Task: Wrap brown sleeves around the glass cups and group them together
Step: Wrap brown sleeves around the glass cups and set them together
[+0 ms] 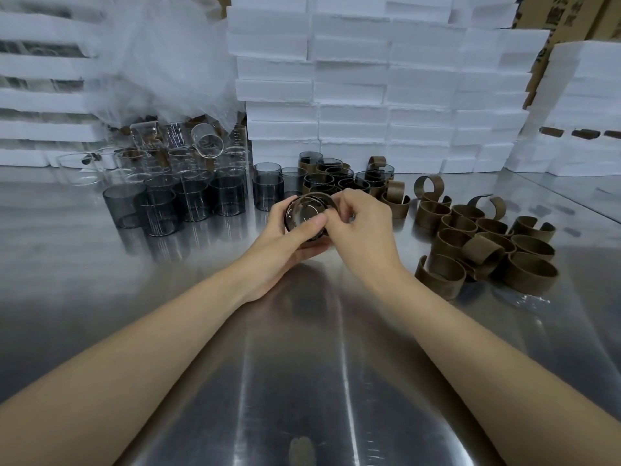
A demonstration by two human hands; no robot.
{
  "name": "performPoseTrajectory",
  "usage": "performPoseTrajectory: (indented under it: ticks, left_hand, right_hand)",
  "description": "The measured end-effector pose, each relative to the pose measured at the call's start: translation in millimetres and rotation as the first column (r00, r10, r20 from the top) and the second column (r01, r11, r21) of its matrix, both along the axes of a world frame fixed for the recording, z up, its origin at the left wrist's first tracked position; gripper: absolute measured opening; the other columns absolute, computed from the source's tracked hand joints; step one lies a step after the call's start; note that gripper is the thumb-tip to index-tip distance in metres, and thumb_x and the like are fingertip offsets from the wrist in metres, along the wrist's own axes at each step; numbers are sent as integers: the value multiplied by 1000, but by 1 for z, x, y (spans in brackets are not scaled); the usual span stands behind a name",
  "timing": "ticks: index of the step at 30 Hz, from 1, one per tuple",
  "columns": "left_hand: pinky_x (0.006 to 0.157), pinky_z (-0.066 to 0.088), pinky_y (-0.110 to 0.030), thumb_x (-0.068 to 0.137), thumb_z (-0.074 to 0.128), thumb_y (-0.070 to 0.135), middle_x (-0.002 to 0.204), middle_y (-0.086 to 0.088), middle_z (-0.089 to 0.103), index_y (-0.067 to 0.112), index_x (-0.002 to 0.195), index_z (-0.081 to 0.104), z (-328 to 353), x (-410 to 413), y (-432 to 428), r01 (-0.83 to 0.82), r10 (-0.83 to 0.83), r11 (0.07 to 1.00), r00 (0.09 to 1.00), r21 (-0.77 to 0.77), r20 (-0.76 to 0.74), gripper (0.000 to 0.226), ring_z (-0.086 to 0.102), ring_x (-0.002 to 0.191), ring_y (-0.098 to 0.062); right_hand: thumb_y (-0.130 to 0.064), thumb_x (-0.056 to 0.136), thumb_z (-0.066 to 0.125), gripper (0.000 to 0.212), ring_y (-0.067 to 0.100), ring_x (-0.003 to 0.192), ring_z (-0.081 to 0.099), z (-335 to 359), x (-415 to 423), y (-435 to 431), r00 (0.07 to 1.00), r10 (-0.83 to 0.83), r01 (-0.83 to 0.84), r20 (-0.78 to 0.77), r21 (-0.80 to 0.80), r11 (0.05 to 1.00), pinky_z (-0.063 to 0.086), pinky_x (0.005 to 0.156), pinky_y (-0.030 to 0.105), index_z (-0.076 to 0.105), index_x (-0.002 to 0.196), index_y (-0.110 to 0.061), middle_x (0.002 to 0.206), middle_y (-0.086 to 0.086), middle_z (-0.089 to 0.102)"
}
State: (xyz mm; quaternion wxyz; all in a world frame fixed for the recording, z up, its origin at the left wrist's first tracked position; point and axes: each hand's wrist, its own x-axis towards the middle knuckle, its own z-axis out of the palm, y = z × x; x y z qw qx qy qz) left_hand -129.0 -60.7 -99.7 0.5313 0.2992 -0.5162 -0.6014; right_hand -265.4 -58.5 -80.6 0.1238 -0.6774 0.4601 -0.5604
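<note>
A smoky glass cup [304, 210] is held above the steel table [285, 381], its open mouth tilted toward me. My left hand [285, 243] cups it from below and the left, thumb across its front. My right hand [359, 227] pinches a brown sleeve [327, 198] at the cup's right rim. Bare grey cups [188, 203] stand in a cluster to the left. Behind my hands stands a group of cups wearing sleeves [336, 178]. A heap of loose curled brown sleeves [484, 243] lies to the right.
Clear glass beakers [174, 153] stand and lie at the back left under crumpled plastic wrap [161, 62]. Stacks of white foam boxes [386, 79] wall off the back and right. Cardboard cartons [571, 15] rise at the top right.
</note>
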Motion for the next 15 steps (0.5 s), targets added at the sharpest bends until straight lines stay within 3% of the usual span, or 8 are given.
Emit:
performPoseTrajectory:
  ticks: [2, 6, 8, 11, 15]
  left_hand:
    - [88, 57, -33, 81, 70, 21, 119, -4, 68, 16, 142, 33, -1, 0, -1, 7, -7, 1000, 1000, 6, 17, 72, 70, 102, -23]
    - [84, 57, -31, 92, 56, -2, 130, -10, 56, 21, 145, 25, -5, -1, -5, -15, 15, 1000, 996, 3, 87, 65, 72, 89, -17]
    - [79, 57, -27, 89, 56, -2, 120, -7, 61, 24, 144, 22, -4, -2, -6, -11, 10, 1000, 995, 6, 101, 69, 72, 88, -17]
    - [75, 58, -26, 78, 56, 5, 105, -2, 64, 27, 140, 20, -4, -3, -6, -16, 12, 999, 996, 35, 89, 75, 71, 89, -22]
    - [76, 58, -27, 81, 49, 0, 105, -9, 62, 24, 137, 24, -3, -2, -6, -2, -3, 999, 995, 51, 98, 66, 68, 89, -24]
  right_hand:
    - [-2, 80, 58, 31, 24, 80, 61, 0, -2, -2, 1000, 9, -9, 19, 32, 999, 48, 72, 37, 36, 59, -7, 76, 19, 64]
    - [-7, 79, 61, 41, 20, 70, 59, 0, -5, -5, 1000, -19, 16, 23, 93, 996, 48, 69, 35, 33, 50, -15, 69, 19, 63]
    - [-6, 78, 63, 42, 9, 73, 64, 0, -7, -6, 999, 5, -9, 37, 112, 994, 50, 71, 32, 35, 48, -13, 65, 18, 63]
    - [-4, 78, 65, 39, -1, 85, 68, 1, -8, -9, 998, 40, -47, 54, 131, 990, 49, 72, 25, 39, 49, -10, 53, 1, 55]
    - [-5, 76, 66, 28, -4, 76, 65, 2, -10, -10, 998, 46, -52, 43, 139, 989, 47, 66, 19, 46, 58, 2, 57, 0, 56]
